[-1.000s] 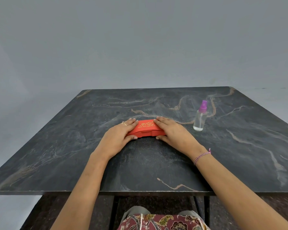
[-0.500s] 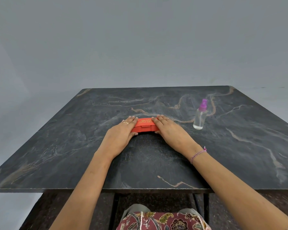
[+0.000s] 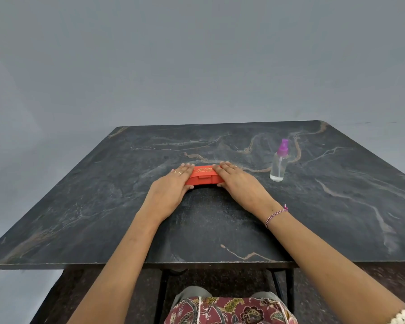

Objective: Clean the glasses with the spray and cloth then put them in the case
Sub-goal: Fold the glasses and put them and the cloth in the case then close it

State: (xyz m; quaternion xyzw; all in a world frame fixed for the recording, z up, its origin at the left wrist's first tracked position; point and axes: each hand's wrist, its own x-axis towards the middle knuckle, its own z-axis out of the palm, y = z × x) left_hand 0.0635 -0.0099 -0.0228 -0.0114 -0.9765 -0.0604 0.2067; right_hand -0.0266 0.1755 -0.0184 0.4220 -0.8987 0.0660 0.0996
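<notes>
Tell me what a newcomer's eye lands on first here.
The bright red case lies closed in the middle of the dark marbled table and is the one vivid colour on it. The left hand and right hand rest flat on its two ends, fingers straight. To the right, apart from them, a clear spray bottle with a purple top stands upright.
</notes>
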